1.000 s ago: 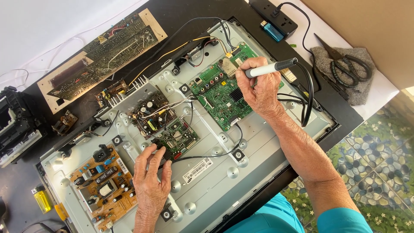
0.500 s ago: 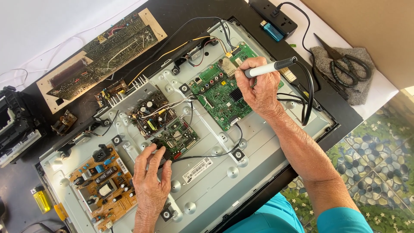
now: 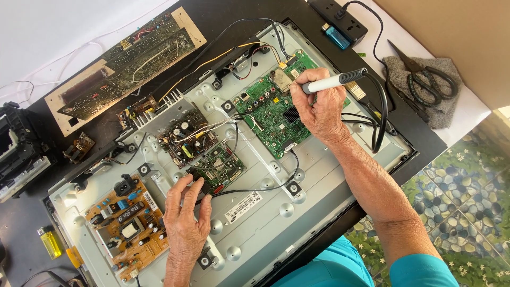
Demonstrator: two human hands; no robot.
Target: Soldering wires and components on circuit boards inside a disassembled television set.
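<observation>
Gripping a white-handled soldering iron with a black grip (image 3: 332, 81), the right hand (image 3: 319, 109) has its fingers clamped round the shaft, tip down on the large green main circuit board (image 3: 271, 114) at the upper middle of the grey metal back panel of an opened flat television (image 3: 319, 175). Left hand (image 3: 186, 220) lies flat on the panel, fingers slightly spread, fingertips touching the small green circuit board (image 3: 218, 167).

Boards on the panel — three: two green, one tan power board (image 3: 125, 226) at lower left. One more long brown circuit board (image 3: 127, 64) lies off the panel, upper left.

Lighters — two: a blue one (image 3: 336, 36) beside the black power strip (image 3: 340, 16), a yellow one (image 3: 50, 243) far left. One pair of black-handled scissors (image 3: 425, 79) on a grey cloth (image 3: 441, 114).

Surface: black tabletop (image 3: 32, 133). Floor at right is patterned pebble tile (image 3: 467, 196).
</observation>
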